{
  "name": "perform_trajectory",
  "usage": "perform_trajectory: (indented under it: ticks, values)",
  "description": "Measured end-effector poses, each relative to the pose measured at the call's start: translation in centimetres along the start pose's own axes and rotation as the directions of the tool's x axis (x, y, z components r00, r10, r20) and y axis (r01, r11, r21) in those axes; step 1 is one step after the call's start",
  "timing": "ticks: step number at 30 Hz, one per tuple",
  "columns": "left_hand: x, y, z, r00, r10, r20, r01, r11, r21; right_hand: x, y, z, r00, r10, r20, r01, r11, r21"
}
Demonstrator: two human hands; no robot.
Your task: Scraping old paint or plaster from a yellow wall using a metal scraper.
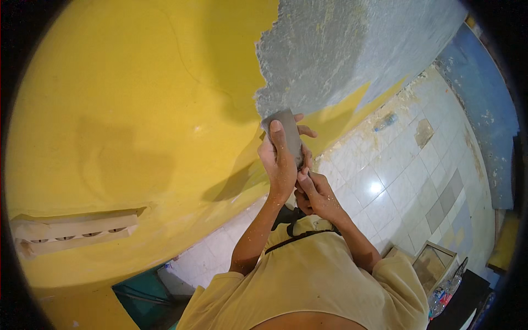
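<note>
My left hand [284,175] is closed around a flat, rectangular grey tool [293,138] that looks like a scraper blade, the thumb lying along its face. Just below, my right hand [321,197] grips the lower end of the same tool, where its handle is mostly hidden by my fingers. Pale flecks dot both hands and forearms. The tool's top end is close to the ragged edge between yellow paint [136,95] and a bare grey patch [317,53] on the wall; whether it touches the wall I cannot tell.
Left on the wall is a cream slotted fixture [78,234]. Debris lines the foot of the wall on the tiled floor [383,194], where a plastic bottle [385,122] lies. A framed glass cabinet [433,264] and several bottles [444,295] stand behind right, a green panel [142,291] lower left.
</note>
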State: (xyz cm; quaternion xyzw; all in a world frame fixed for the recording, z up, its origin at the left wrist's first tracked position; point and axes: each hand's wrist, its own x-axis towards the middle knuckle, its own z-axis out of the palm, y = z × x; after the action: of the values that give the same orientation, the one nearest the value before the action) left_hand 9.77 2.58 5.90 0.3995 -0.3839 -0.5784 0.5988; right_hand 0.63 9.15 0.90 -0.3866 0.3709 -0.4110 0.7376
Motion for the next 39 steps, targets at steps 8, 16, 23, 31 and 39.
perform_trajectory:
  ticks: [8, 16, 23, 31, 39]
  values:
    - [0.6, 3.9, 1.3, 0.995, 0.056, 0.083, -0.058, 0.998, 0.025, 0.5, -2.7, 2.2, 0.995, -0.1, -0.02, 0.101, 0.995, 0.024]
    - [-1.4, -0.5, -0.6, 0.998, -0.066, 0.006, 0.066, 0.995, -0.077, -0.5, 0.3, 0.0, 1.0, -0.015, -0.007, 0.015, 1.0, -0.025]
    - [-0.6, 0.7, -0.4, 0.998, 0.012, 0.065, -0.014, 0.999, 0.033, -0.2, -0.4, 0.8, 0.999, -0.046, -0.017, 0.046, 0.999, 0.008]
    - [0.1, 1.1, -0.2, 0.999, -0.003, 0.039, 0.003, 1.0, 0.019, 0.6, -0.1, 1.2, 0.997, -0.059, -0.047, 0.059, 0.998, 0.001]
    - [-0.7, -0.3, -1.2, 0.998, -0.062, -0.011, 0.062, 0.998, 0.004, 0.3, 1.4, 0.8, 0.999, -0.008, -0.045, 0.007, 1.0, -0.007]
